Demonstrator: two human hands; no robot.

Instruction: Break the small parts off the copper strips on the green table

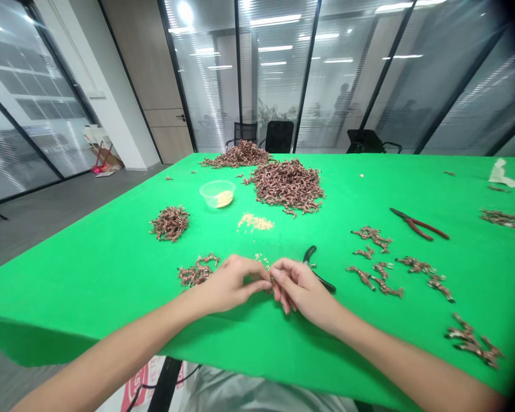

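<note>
My left hand [239, 280] and my right hand [298, 286] meet near the table's front edge, fingertips pinched together. A small brownish piece shows in part between them; its kind is too hidden to name. Just left of my left hand lies a small group of copper-brown metal-looking pieces [194, 274]. Black-handled pliers [311, 260] lie partly hidden behind my right hand. A few pale grains [261, 258] are scattered just beyond my fingertips, with a larger patch of pale grains [256, 221] farther back.
A clear plastic bowl [206, 196] holds more pale grains. Big heaps of brown pieces [288, 186] stand at the back, with a smaller heap [170, 223] at left. Red-handled pliers [424, 226] and several small clusters [381, 280] lie right on the green cloth [111, 269].
</note>
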